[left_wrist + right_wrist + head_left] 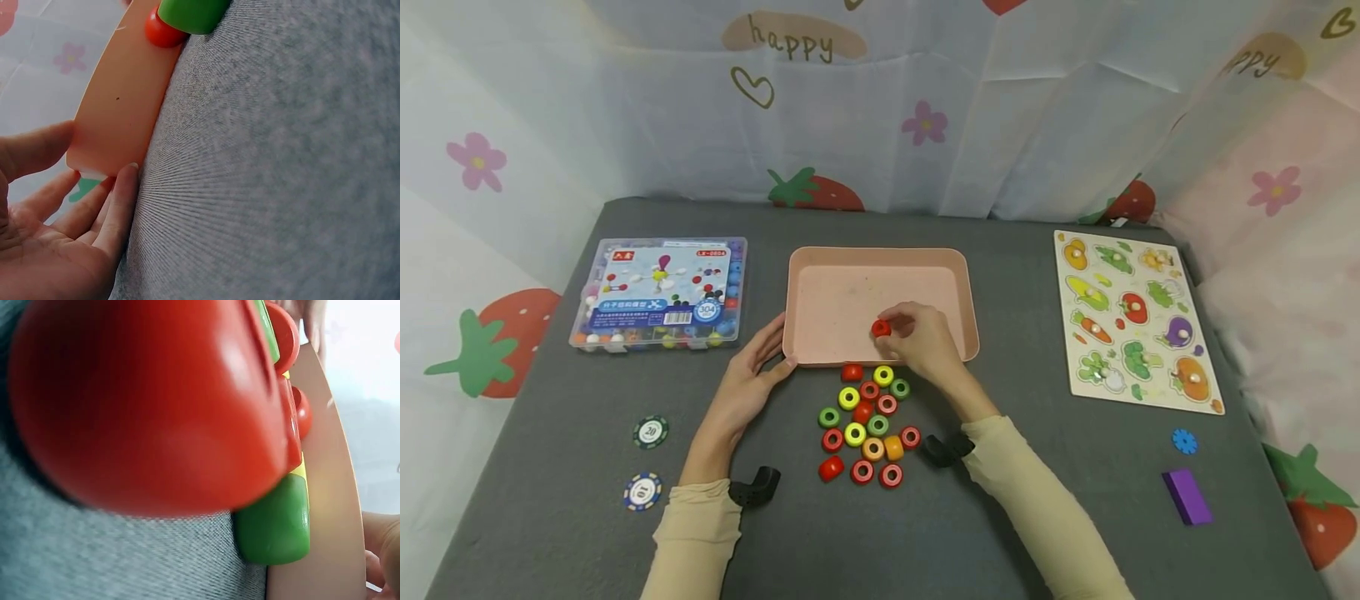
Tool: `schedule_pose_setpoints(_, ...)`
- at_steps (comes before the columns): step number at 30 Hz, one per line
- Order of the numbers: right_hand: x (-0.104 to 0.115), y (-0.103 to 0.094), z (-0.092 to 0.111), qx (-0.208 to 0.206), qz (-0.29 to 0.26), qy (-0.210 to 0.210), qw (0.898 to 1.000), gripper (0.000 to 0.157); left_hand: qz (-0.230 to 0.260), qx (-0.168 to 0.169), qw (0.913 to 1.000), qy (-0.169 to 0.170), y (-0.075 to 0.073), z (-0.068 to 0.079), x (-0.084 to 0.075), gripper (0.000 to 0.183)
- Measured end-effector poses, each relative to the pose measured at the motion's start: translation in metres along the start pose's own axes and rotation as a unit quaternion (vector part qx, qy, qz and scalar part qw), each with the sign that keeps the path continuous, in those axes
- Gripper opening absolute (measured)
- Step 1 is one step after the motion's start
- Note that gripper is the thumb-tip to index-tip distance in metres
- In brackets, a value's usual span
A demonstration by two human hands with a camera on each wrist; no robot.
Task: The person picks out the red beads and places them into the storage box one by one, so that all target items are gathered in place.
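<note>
My right hand (927, 340) pinches a red bead (881, 328) between thumb and fingertips, over the front part of the shallow pink tray (831, 312). With thumb and fingers around its front left corner, my left hand (751, 385) holds the tray. In the left wrist view the left hand (69, 231) shows its thumb at the rim and its fingers low against the side. Loose red, yellow, green and orange beads (862, 412) lie in front of the tray. A large red bead (144, 412) fills much of the right wrist view, beside a green bead (275, 522).
At the left is a clear plastic case (658, 292) of coloured pieces, with a green chip (651, 432) and a blue chip (643, 492) nearer. A vegetable puzzle board (1138, 321), a blue disc (1184, 442) and a purple block (1187, 497) lie right. A printed curtain (865, 125) hangs behind.
</note>
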State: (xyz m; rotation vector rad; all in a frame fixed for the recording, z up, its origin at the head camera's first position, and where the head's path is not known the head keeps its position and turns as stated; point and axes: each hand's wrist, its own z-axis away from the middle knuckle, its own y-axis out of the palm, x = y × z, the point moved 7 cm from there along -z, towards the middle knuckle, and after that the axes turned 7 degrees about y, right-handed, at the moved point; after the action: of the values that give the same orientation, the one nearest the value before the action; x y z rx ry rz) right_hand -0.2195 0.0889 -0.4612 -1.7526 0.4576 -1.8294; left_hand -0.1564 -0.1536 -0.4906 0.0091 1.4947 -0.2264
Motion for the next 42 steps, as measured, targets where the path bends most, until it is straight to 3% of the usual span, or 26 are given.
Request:
schedule_pose_setpoints(5, -0.002, -0.003, 0.003, -0.011, 0.003, -0.007, 1.0, 0.029, -0.003, 0.0, 1.0, 0.002, 0.0, 0.0, 0.0, 0.063)
schedule_pose_setpoints(14, 0.008, -0.016, 0.027, -0.016, -0.02, -0.069, 0.997, 0.023, 0.005, -0.005, 1.0, -0.006, -0.001, 0.0, 0.001, 0.064)
schedule_pose_setpoints(20, 0.021, -0.012, 0.05, 0.043, -0.026, -0.067, 0.997, 0.021, 0.012, -0.004, 0.9998, -0.013, -0.001, 0.0, 0.001, 0.064)
schedule_pose_setpoints(26, 0.023, 0.009, 0.07, 0.127, 0.024, -0.037, 0.991, 0.021, 0.01, -0.003, 0.9998, -0.016, -0.001, 0.0, 0.001, 0.064)
schedule_pose_setpoints(32, 0.02, 0.021, 0.078, 0.142, 0.116, -0.019, 0.983, 0.02, 0.004, -0.004, 0.9998, -0.021, 0.0, 0.0, 0.001, 0.064)
schedule_pose_setpoints(42, 0.019, 0.033, 0.083, 0.161, 0.136, -0.019, 0.977, 0.03, 0.008, -0.005, 0.9996, -0.026, -0.002, 0.0, 0.001, 0.064)
